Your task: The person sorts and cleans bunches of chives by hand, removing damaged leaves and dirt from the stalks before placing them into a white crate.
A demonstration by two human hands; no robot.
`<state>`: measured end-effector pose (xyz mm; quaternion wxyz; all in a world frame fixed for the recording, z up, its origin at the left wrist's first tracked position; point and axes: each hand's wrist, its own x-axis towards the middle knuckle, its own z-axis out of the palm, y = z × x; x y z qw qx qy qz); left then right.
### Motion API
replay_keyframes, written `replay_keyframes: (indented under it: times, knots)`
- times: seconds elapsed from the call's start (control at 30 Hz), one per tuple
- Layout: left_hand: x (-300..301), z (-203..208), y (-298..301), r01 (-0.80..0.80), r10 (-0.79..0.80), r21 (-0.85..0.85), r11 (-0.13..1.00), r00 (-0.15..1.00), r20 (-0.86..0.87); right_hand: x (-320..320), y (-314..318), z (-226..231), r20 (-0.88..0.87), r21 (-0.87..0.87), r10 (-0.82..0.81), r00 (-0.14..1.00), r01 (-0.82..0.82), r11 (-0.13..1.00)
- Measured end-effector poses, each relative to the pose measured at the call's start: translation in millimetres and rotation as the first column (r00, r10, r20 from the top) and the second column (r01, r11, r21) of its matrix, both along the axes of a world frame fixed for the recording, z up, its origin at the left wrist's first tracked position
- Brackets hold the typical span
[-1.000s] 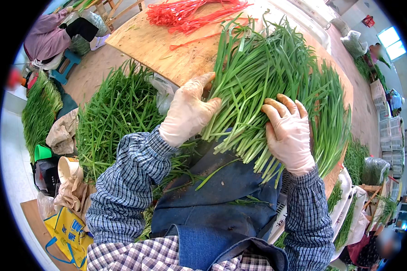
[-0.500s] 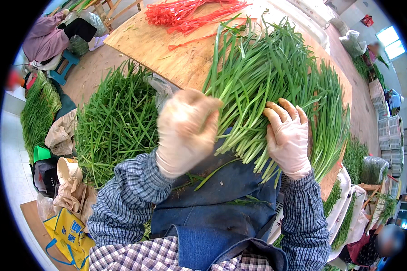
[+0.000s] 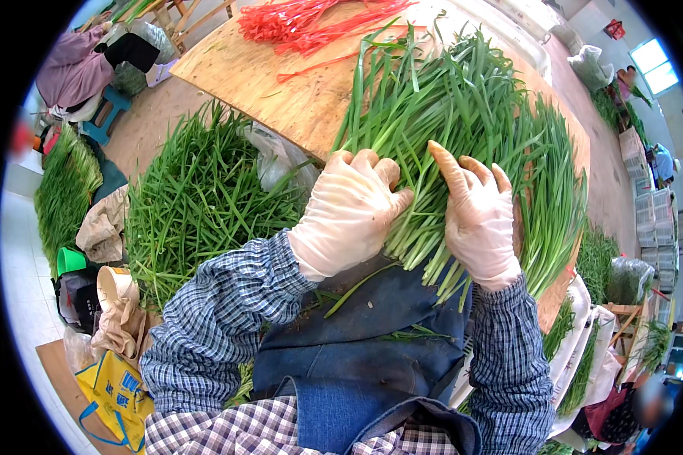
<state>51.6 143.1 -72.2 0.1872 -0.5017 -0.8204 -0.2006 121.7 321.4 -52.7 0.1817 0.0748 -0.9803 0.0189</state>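
A wide bunch of garlic chives (image 3: 440, 114) lies on the wooden board, leaves fanned away from me and pale stem ends hanging over the near edge. My left hand (image 3: 349, 208), in a whitish glove, is closed on the bunch's left side, fingers curled and thumb stretched right across the stems. Just to its right, my gloved right hand (image 3: 479, 216) rests against the stems, open, its forefinger pointing up and apart from the other bent fingers. A second bundle of chives (image 3: 554, 197) lies beyond that hand, at the right.
Red plastic ties (image 3: 296, 26) are heaped at the board's (image 3: 228, 64) far side. Left of me stands a big pile of loose chives (image 3: 205, 205) by a clear plastic bag (image 3: 281, 163). A yellow bag (image 3: 118, 398) sits lower left. Other people work farther off.
My left hand has come down and right onto the stems, its fingers curling over them. My right hand has shifted slightly, its forefinger lifting toward the upper left.
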Motion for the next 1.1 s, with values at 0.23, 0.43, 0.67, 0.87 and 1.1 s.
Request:
replay_keyframes:
  times: [0.23,0.43,0.67,0.87,1.1]
  knots:
    - [-4,1,7,0.038,-0.063,-0.156,0.987,0.986,-0.157,-2,-3,-1,0.024,0.135,-0.023,0.999,0.020,0.991]
    - [9,14,-16,0.156,-0.158,-0.169,0.973,0.987,0.003,-2,-11,-4,0.064,0.158,-0.065,0.996,0.054,0.986]
    - [47,36,-183,0.001,0.029,-0.046,0.999,0.759,0.651,-1,-10,-2,-0.002,0.195,-0.040,0.999,0.039,0.980]
    - [59,25,-211,-0.498,-0.218,0.366,0.786,0.332,0.918,-2,-7,2,0.017,0.149,-0.041,0.999,0.038,0.988]
    - [49,39,-181,-0.484,-0.430,0.510,0.711,0.273,0.860,10,-37,43,-0.236,0.014,-0.005,0.972,0.009,1.000]
